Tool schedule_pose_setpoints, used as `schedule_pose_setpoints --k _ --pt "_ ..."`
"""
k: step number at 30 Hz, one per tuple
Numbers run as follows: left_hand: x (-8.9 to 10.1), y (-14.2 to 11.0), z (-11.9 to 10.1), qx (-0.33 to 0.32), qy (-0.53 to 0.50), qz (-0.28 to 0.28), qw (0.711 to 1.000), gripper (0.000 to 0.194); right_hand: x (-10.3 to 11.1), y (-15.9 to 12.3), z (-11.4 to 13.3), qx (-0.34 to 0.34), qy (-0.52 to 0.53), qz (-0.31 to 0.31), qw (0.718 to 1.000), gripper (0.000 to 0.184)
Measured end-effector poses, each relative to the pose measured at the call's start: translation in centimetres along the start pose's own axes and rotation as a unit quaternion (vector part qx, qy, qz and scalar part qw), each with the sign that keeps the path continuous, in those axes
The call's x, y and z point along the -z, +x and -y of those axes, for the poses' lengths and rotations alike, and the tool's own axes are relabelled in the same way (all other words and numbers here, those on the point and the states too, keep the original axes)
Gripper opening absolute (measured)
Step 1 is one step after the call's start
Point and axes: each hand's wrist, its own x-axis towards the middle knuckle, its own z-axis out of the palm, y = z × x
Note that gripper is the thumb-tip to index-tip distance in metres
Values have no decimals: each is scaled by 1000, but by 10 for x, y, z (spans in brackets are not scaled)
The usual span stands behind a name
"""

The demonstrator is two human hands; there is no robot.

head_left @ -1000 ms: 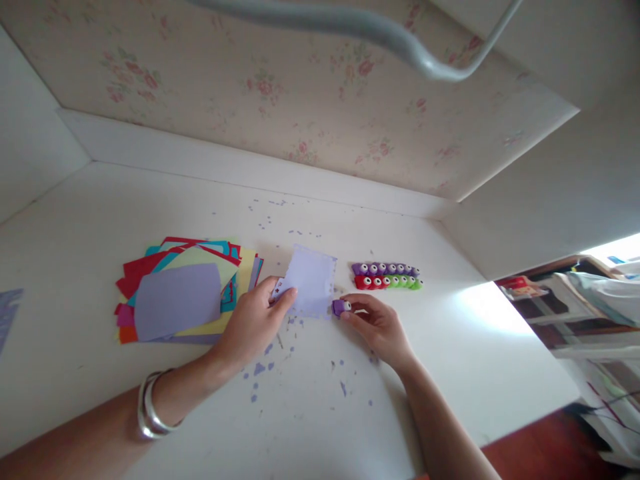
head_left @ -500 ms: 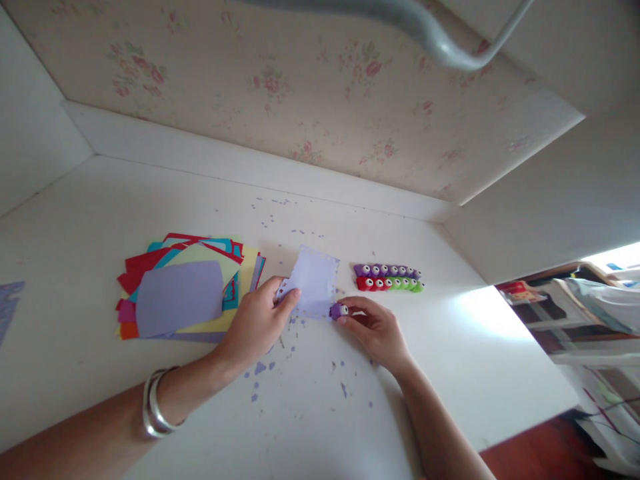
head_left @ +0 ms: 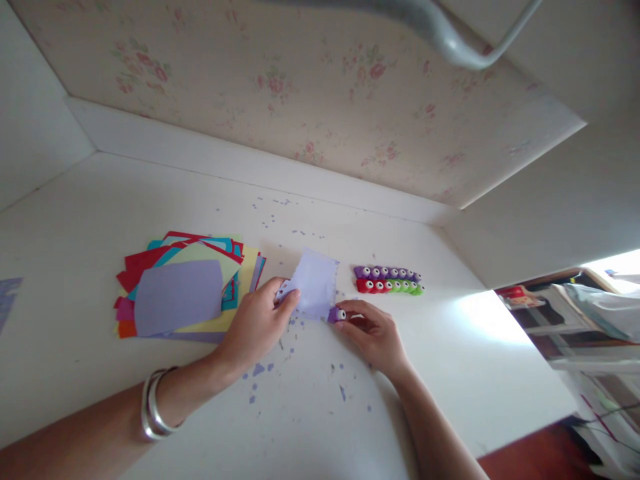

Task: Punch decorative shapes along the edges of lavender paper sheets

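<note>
My left hand [head_left: 265, 320] pinches the left edge of a lilac sheet of paper [head_left: 316, 283], whose edges are notched with small punched cut-outs. In my right hand [head_left: 373, 333] is a small purple craft punch [head_left: 337, 315] with a white round button, gripped between thumb and fingers at the paper's lower right corner. Whether the paper sits inside its slot is too small to tell. Beyond my right hand, two rows of similar punches lie side by side: purple ones [head_left: 385, 273] behind, red ones [head_left: 375, 286] and green ones [head_left: 406, 287] in front.
A stack of coloured paper [head_left: 180, 297] lies to the left, a lilac sheet on top. Tiny lilac paper bits [head_left: 259, 369] are scattered over the white tabletop [head_left: 200, 413]. Another lilac piece [head_left: 9, 300] lies at the far left. A floral wall panel [head_left: 280, 87] rises behind.
The punch in my right hand has shifted slightly down and left along the paper's corner. The sheet has tilted a little; my left hand keeps its pinch.
</note>
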Motion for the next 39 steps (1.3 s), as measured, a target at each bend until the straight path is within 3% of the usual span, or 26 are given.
schedule_pose_setpoints --k 15,29,39 --pt "0 1 0 -4 27 -8 1000 28 -2 0 7 2 -8 -22 1000 19" --pt "0 2 2 8 -17 11 1000 30 -2 -1 3 4 -21 -18 1000 20" --pt "-3 2 6 42 -86 -16 995 33 -2 -2 -1 -21 17 -42 999 20"
